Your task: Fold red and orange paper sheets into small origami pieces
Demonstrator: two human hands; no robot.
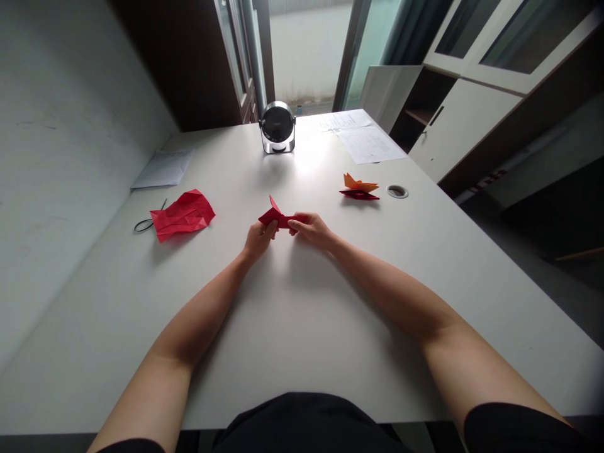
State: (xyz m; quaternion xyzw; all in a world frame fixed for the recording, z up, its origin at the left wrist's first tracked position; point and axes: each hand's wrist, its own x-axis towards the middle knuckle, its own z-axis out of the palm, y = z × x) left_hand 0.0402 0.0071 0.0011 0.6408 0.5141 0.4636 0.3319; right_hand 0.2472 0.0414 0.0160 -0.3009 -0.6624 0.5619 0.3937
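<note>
Between my two hands, above the middle of the white table (264, 327), is a folded red paper (282, 221) with one pointed flap standing up at its left. My left hand (259, 239) pinches its left part, thumb on the near side. At the other end, the thumb and fingers of my right hand (312, 229) close on the paper and cover that end. Off to the right lie an orange folded paper (359, 184) and a dark red folded paper (359, 195), one against the other. A creased red sheet (184, 216) lies to the left.
A black cord loop (143, 225) pokes out by the red sheet. Right of the folded papers lies a tape roll (397, 192). A round lamp-like device (277, 126) stands at the back, printed sheets (370, 145) at back right, a white packet (163, 168) by the left wall.
</note>
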